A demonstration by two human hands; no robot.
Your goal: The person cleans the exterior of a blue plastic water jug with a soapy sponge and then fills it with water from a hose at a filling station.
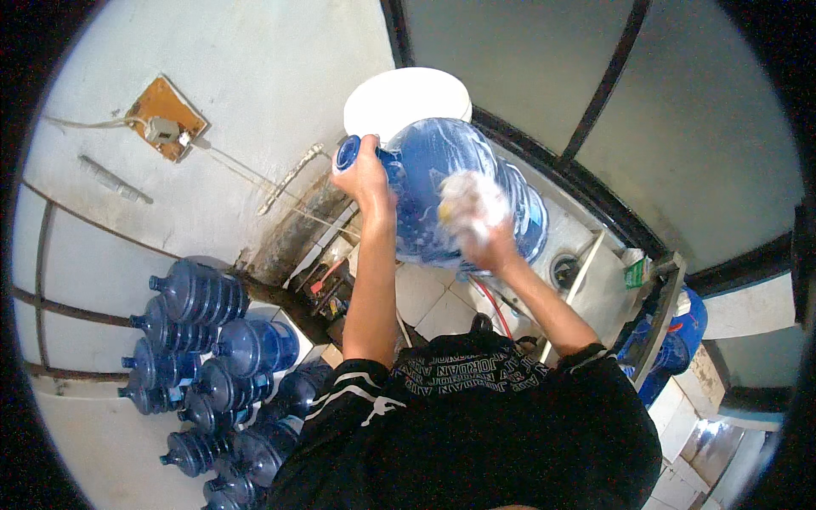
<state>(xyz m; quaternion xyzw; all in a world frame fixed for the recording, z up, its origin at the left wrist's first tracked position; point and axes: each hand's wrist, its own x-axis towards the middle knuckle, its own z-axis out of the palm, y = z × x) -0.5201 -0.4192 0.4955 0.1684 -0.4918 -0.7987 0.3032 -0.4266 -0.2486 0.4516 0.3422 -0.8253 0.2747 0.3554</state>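
Observation:
A large blue water jug (425, 183) lies on its side before me, its neck to the left and its wall streaked with suds. My left hand (367, 180) is wrapped round the neck, just behind the blue mouth. Against the jug's upper side my right hand (493, 246) presses a foam-covered sponge (472, 204). White lather hides most of the sponge, though a bit of yellow shows; motion blurs that hand's fingers.
A white round bucket or drum (408, 93) stands behind the jug. Several blue jugs (204, 293) are stacked at lower left. A metal sink (586, 242) with a drain lies right, with a green packet (636, 274) on its edge. More blue containers (680, 331) stand beyond.

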